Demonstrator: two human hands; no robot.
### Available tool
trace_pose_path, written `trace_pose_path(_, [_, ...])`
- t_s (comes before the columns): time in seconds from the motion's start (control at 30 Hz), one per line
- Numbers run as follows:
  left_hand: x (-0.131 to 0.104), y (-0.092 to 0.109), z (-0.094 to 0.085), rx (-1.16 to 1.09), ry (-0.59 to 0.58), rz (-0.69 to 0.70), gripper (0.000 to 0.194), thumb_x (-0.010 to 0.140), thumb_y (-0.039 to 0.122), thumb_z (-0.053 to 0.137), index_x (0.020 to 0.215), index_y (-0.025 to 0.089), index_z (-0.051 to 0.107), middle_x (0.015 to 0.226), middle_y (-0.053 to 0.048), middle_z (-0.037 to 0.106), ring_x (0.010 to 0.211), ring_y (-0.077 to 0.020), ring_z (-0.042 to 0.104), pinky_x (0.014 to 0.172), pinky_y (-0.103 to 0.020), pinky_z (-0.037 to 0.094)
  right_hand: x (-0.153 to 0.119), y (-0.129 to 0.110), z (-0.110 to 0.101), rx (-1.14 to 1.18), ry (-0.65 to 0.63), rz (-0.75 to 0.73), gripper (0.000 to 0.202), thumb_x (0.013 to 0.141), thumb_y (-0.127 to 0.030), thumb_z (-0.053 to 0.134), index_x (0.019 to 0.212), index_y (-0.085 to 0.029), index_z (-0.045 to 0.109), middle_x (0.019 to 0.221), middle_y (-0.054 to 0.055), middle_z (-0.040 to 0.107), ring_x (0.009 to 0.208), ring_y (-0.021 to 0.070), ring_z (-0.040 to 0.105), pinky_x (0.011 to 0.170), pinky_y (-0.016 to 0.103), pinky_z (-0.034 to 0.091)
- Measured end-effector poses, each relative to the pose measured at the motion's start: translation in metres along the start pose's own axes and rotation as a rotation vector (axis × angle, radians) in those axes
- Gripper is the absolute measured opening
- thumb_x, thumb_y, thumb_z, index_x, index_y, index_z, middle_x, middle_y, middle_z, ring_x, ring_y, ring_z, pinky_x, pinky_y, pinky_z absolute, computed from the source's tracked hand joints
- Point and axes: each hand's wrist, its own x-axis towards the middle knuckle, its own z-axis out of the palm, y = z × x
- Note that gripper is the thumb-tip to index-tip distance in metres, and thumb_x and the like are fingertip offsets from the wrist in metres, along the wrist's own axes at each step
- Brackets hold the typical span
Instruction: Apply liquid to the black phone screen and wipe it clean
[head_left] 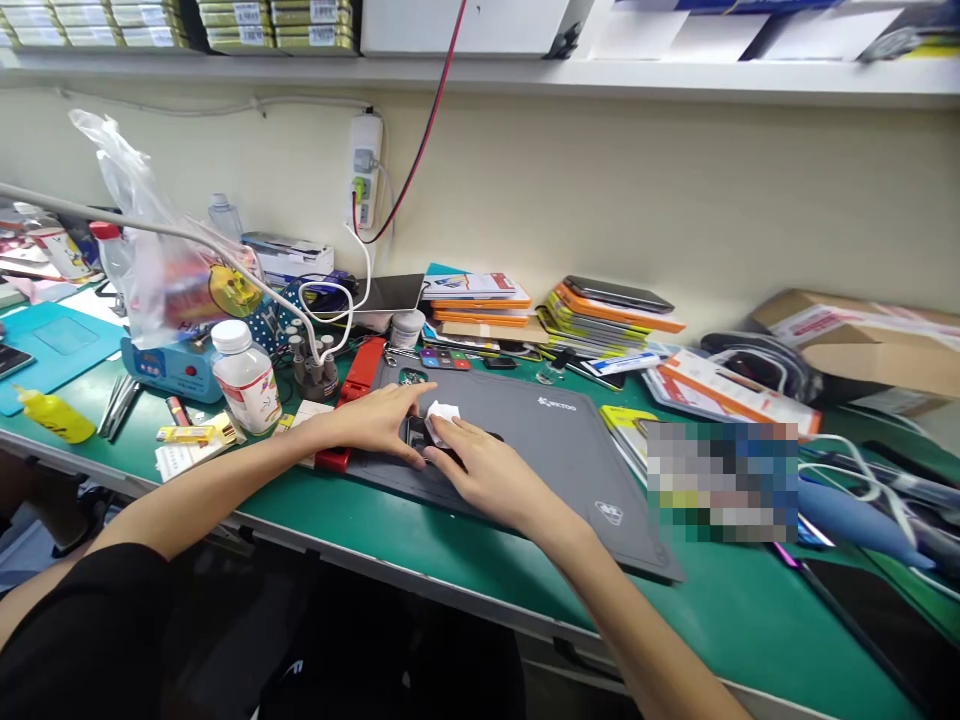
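Cluttered from end to end, the green workbench [720, 610] runs along a cream wall under a shelf of stacked boxes, and a dark grey rubber work mat [555, 450] lies in the middle of it. On the near left part of that mat sits a small flat black phone-like device [417, 432], mostly hidden by the hands.

The left hand [373, 420] lies flat over the device's left side, fingers stretched and fairly close together, pressing it to the mat rather than gripping it. The right hand [487, 475] comes in from the right with its fingers curled narrow, the tips pinning a small white wipe or cloth pad [442, 413] against the device's top face.

By the look of it, the step in hand is wiping or cleaning the device's surface while it is steadied. What lies under the pad cannot be made out. A further stroke would call for even, light pressure from the right fingertips and a firm left hand so the device does not slide.

Just left of the mat stand a red flat tool holder [352, 400], a white plastic bottle with a white cap [244, 378] and a small yellow squeeze bottle [54, 415]. Stacks of orange-edged packets [600, 320] sit behind the mat by the wall.
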Motion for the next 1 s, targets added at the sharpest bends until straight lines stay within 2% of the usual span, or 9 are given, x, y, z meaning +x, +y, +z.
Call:
trace_pose_path(0.13, [0.0, -0.004, 0.001, -0.028, -0.021, 0.03, 0.132, 0.075, 0.071, 0.085, 0.175, 0.016, 0.018, 0.146, -0.02, 0.061, 0.134, -0.0418, 0.054, 0.112, -0.051, 0.045, 0.009, -0.009, 0.006, -0.038, -0.018, -0.007, 0.058, 0.111, -0.049, 0.045, 0.151, -0.01, 0.062, 0.156, 0.022, 0.062, 0.146, 0.043, 0.059, 0.114, 0.063, 0.056])
trace_pose_path(0.23, [0.001, -0.007, -0.002, -0.096, -0.08, 0.022, 0.127, 0.075, 0.064, 0.086, 0.174, 0.02, 0.02, 0.151, -0.02, 0.058, 0.14, -0.0426, 0.051, 0.117, -0.053, 0.042, 0.01, -0.009, 0.012, -0.057, -0.034, 0.003, 0.067, 0.112, -0.054, 0.037, 0.152, -0.006, 0.061, 0.156, 0.024, 0.061, 0.148, 0.0446, 0.056, 0.116, 0.064, 0.053])
trace_pose_path(0.4, [0.003, -0.006, -0.008, -0.337, -0.127, -0.075, 0.081, 0.096, 0.043, 0.059, 0.168, 0.021, 0.03, 0.15, -0.014, 0.061, 0.137, -0.0282, 0.059, 0.12, -0.041, 0.044, 0.009, -0.008, 0.018, -0.023, -0.036, 0.03, 0.073, 0.112, -0.062, 0.034, 0.155, -0.01, 0.06, 0.158, 0.021, 0.06, 0.148, 0.0408, 0.057, 0.119, 0.06, 0.052])
trace_pose_path(0.47, [0.003, -0.001, -0.01, -0.383, -0.119, -0.114, 0.066, 0.102, 0.04, 0.045, 0.165, 0.02, 0.034, 0.155, -0.013, 0.058, 0.136, -0.024, 0.061, 0.121, -0.038, 0.043, 0.008, -0.01, 0.021, -0.019, -0.02, 0.045, 0.074, 0.111, -0.065, 0.034, 0.156, -0.011, 0.059, 0.159, 0.02, 0.06, 0.149, 0.0395, 0.056, 0.121, 0.058, 0.051])
trace_pose_path(0.53, [0.002, 0.004, -0.012, -0.368, -0.082, -0.134, 0.059, 0.107, 0.043, 0.034, 0.16, 0.019, 0.041, 0.163, -0.012, 0.051, 0.139, -0.024, 0.059, 0.125, -0.039, 0.038, 0.007, -0.013, 0.024, -0.026, -0.014, 0.052, 0.078, 0.11, -0.067, 0.033, 0.157, -0.009, 0.058, 0.159, 0.021, 0.059, 0.15, 0.0392, 0.055, 0.122, 0.057, 0.049])
trace_pose_path(0.6, [0.0, 0.008, -0.014, -0.355, -0.062, -0.136, 0.059, 0.109, 0.048, 0.029, 0.154, 0.016, 0.049, 0.165, -0.012, 0.049, 0.141, -0.0249, 0.057, 0.127, -0.038, 0.036, 0.006, -0.016, 0.026, -0.032, -0.011, 0.044, 0.083, 0.11, -0.068, 0.034, 0.158, -0.004, 0.055, 0.16, 0.023, 0.057, 0.152, 0.0401, 0.053, 0.124, 0.058, 0.047])
trace_pose_path(0.73, [-0.002, 0.012, -0.016, -0.34, -0.058, -0.121, 0.061, 0.111, 0.053, 0.026, 0.136, 0.015, 0.066, 0.153, -0.011, 0.062, 0.14, -0.0236, 0.058, 0.126, -0.032, 0.036, -0.001, -0.026, 0.028, -0.04, 0.038, -0.007, 0.086, 0.109, -0.069, 0.037, 0.159, 0.0, 0.053, 0.161, 0.026, 0.053, 0.152, 0.0411, 0.052, 0.124, 0.059, 0.047])
trace_pose_path(0.9, [0.001, 0.011, -0.014, -0.342, -0.037, -0.1, 0.055, 0.11, 0.052, 0.034, 0.121, 0.015, 0.073, 0.14, -0.012, 0.071, 0.135, -0.024, 0.061, 0.122, -0.033, 0.039, -0.019, -0.046, 0.029, -0.051, 0.083, -0.064, 0.079, 0.111, -0.064, 0.038, 0.153, -0.001, 0.06, 0.153, 0.026, 0.063, 0.144, 0.0382, 0.062, 0.12, 0.053, 0.054])
trace_pose_path(1.0, [0.005, 0.006, -0.009, -0.38, -0.001, -0.103, 0.056, 0.11, 0.053, 0.034, 0.12, 0.014, 0.073, 0.135, -0.013, 0.072, 0.128, -0.0248, 0.065, 0.118, -0.036, 0.044, -0.027, -0.054, 0.029, -0.083, 0.12, -0.078, 0.079, 0.113, -0.061, 0.032, 0.152, 0.003, 0.06, 0.151, 0.027, 0.064, 0.145, 0.0375, 0.06, 0.12, 0.052, 0.053])
